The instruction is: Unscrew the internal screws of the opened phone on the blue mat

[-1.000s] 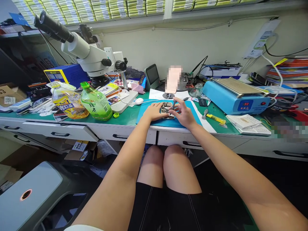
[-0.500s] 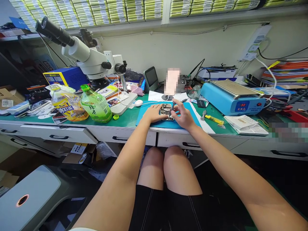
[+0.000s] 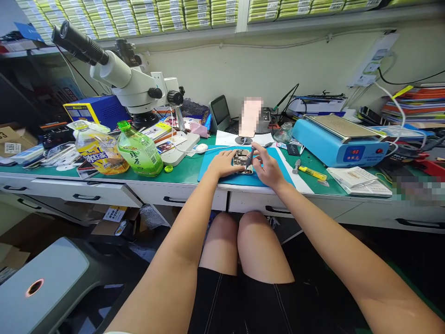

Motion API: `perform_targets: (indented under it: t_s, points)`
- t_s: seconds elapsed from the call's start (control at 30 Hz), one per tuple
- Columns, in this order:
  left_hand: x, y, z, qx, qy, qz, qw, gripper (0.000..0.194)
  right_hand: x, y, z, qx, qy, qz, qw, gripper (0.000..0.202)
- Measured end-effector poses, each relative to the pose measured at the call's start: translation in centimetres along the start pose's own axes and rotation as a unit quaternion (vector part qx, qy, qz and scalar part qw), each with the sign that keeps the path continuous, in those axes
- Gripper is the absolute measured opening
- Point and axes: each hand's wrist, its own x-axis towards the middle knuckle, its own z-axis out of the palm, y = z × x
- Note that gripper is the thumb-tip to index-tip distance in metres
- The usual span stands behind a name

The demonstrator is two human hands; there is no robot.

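Observation:
An opened phone with its inner parts showing lies on the blue mat. My left hand rests along the phone's left side, fingers stretched out and thumb reaching over its lower edge. Upright between the fingers of my right hand is a dark screwdriver, its lower end over the right part of the phone. Whether the tip touches a screw is too small to tell.
Two drink bottles and a microscope stand left of the mat. To its right are a yellow tool, a blue heating station and a small booklet. A glass jar sits behind.
The fingers of my right hand have shifted on the screwdriver, which now shows more of its length. My left hand keeps its place on the phone. The whole view has slid slightly.

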Motion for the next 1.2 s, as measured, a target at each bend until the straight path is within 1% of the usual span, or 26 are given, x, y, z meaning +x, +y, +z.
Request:
perform_targets:
  t_s: [0.13, 0.3, 0.43, 0.53, 0.7, 0.83, 0.97, 1.1, 1.2]
  points:
    - [-0.12, 0.07, -0.11, -0.002, 0.001, -0.001, 1.000, 0.045, 0.09, -0.20, 0.03, -0.006, 0.003, 0.000, 1.000, 0.057]
    - [-0.18, 0.17, -0.17, -0.002, 0.001, 0.001, 1.000, 0.046, 0.06, -0.24, -0.02, -0.012, 0.008, 0.003, 1.000, 0.055]
    - [-0.08, 0.12, -0.06, 0.001, 0.000, 0.000, 1.000, 0.045, 0.02, -0.22, 0.04, -0.015, 0.002, 0.002, 1.000, 0.063]
    - [0.00, 0.05, 0.04, 0.004, 0.002, -0.001, 1.000, 0.045, 0.02, -0.22, 0.10, -0.016, 0.004, 0.001, 1.000, 0.059]
    - [0.08, -0.13, 0.20, 0.006, 0.004, -0.001, 1.000, 0.047, 0.03, -0.16, 0.12, -0.020, 0.003, 0.002, 1.000, 0.066]
    - [0.15, -0.29, 0.38, 0.007, 0.009, 0.002, 1.000, 0.047, 0.07, -0.11, 0.09, -0.022, 0.010, 0.006, 1.000, 0.061]
    - [0.23, -0.40, 0.57, 0.008, 0.013, 0.005, 1.000, 0.046, 0.06, -0.24, 0.13, -0.013, 0.005, 0.004, 1.000, 0.066]
    - [0.28, -0.48, 0.66, 0.009, 0.014, 0.004, 1.000, 0.047, 0.05, -0.43, 0.09, 0.001, 0.003, 0.007, 1.000, 0.062]
    - [0.30, -0.54, 0.65, 0.007, 0.015, 0.004, 1.000, 0.047, 0.11, -0.52, 0.00, 0.013, -0.003, 0.009, 1.000, 0.066]
